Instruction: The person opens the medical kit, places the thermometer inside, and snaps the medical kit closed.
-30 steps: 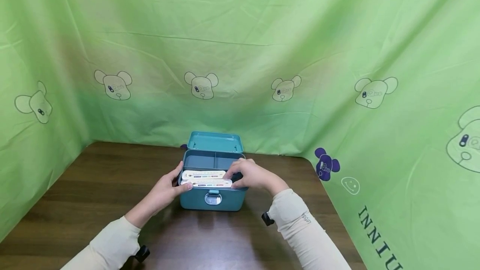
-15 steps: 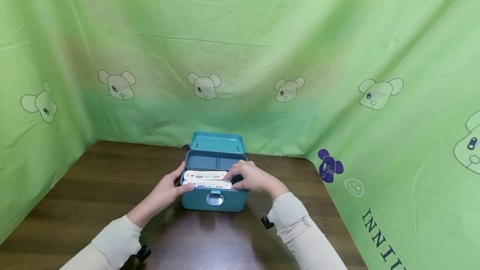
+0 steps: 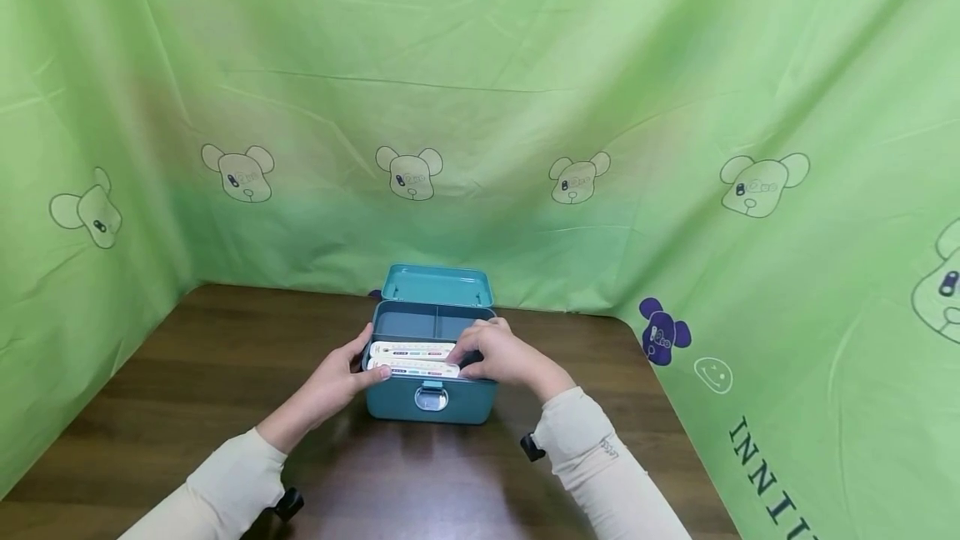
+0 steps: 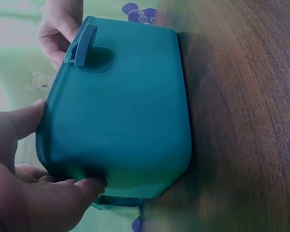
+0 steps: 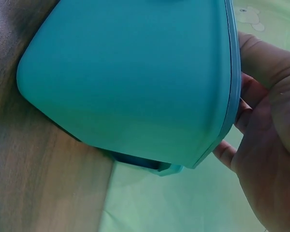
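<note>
A teal storage box stands on the table with its lid raised at the back. My left hand holds the box's left side, thumb over the front rim and fingers along the outer wall, as the left wrist view shows. Two long white cases with small coloured print lie across the front section, a rear one and a front one. My right hand reaches in from the right and pinches the front case's right end. The fingertips of the right hand are hidden behind the rim in the right wrist view.
Behind the cases lies a divided tray with two compartments. A clasp hangs on the box front. The brown wooden table ends at a green printed curtain behind and at both sides.
The right thumb and the front white case's right end have shifted slightly left within the box. My left hand keeps its hold. The whole view has drifted a little.
</note>
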Demonstrator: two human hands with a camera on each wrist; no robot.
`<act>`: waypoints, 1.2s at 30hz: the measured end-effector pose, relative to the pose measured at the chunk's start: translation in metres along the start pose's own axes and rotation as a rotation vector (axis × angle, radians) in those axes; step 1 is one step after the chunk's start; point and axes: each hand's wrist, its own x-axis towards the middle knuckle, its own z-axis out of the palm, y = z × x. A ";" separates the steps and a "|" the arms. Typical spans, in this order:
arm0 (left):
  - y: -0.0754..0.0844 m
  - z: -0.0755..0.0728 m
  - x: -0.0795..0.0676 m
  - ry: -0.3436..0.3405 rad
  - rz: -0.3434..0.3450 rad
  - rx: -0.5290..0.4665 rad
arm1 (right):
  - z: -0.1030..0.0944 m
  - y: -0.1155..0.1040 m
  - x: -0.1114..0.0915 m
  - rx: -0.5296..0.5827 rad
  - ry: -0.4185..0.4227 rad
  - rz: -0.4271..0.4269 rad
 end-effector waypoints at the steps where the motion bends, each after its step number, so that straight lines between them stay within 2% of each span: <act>1: 0.000 0.000 0.000 0.000 0.000 -0.001 | 0.000 0.000 0.000 0.000 0.003 0.000; 12: -0.002 0.002 -0.002 0.005 0.004 0.005 | 0.004 -0.002 -0.005 -0.036 0.028 -0.023; 21: -0.003 0.005 -0.003 0.026 0.016 0.082 | 0.018 0.011 -0.022 -0.010 0.149 -0.054; 25: -0.001 0.000 -0.004 0.047 0.013 0.113 | 0.022 0.011 -0.026 0.011 0.195 -0.086; 29: -0.001 -0.008 -0.004 0.056 0.019 0.101 | 0.024 0.012 -0.030 0.011 0.245 -0.125; 36: -0.006 -0.026 0.011 0.074 0.028 0.032 | 0.025 0.021 -0.035 0.085 0.385 -0.142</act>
